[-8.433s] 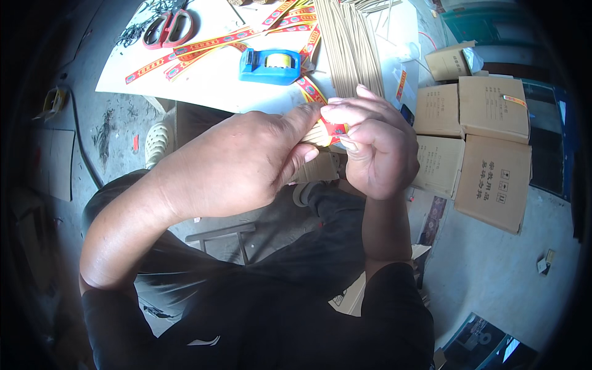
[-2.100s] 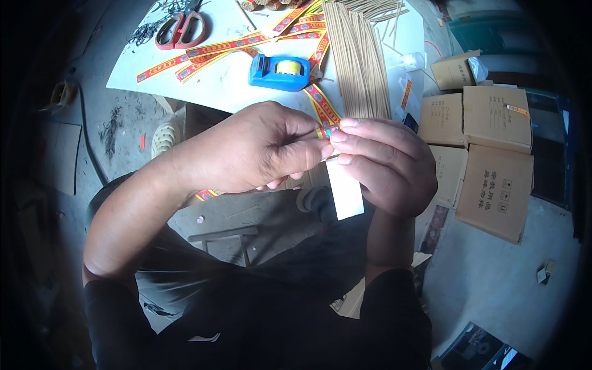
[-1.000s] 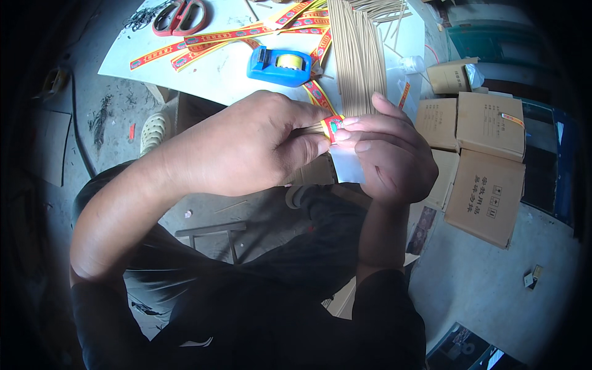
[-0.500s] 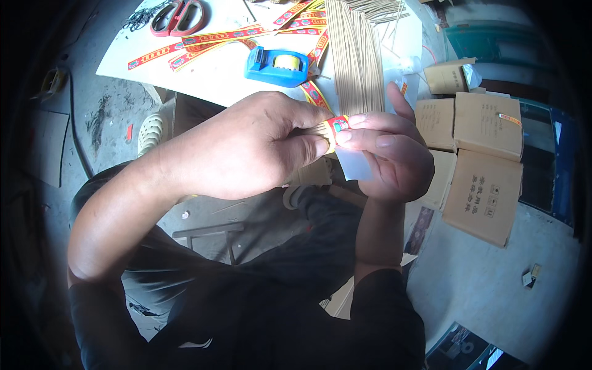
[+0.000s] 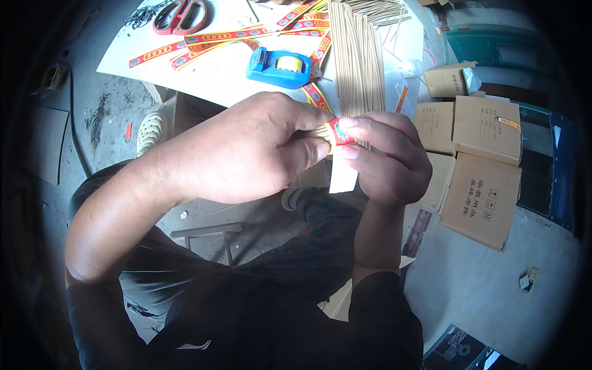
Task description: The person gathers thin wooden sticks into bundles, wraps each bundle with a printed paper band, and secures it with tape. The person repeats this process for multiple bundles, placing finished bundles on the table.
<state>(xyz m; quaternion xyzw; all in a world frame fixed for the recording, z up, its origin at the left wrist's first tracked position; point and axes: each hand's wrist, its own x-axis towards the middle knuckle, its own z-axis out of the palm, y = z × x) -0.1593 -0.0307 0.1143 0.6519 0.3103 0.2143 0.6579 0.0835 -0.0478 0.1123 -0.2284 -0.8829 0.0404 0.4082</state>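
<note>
A bundle of thin tan sticks (image 5: pixel 318 131), like incense sticks, is pinched between the thumb and fingers of my left hand (image 5: pixel 240 148). A red and yellow printed paper band (image 5: pixel 341 135) lies around the bundle. My right hand (image 5: pixel 394 160) presses this band with thumb and forefinger, right beside the left fingertips. Below the band hangs a pale strip (image 5: pixel 343 175); whether it is tape or paper I cannot tell. The far part of the bundle is hidden behind my right hand.
On the white table beyond are a blue tape dispenser (image 5: pixel 279 69), more loose tan sticks (image 5: pixel 357 61), several red and yellow paper strips (image 5: pixel 225 36) and red-handled scissors (image 5: pixel 180 16). Cardboard boxes (image 5: pixel 481 197) stand at the right. A stool-like frame (image 5: pixel 206 232) is below.
My right thumb has shifted lower on the band, and the fingers have curled closer. The pale strip has swung to hang straighter and looks brighter. My left hand keeps its grip.
</note>
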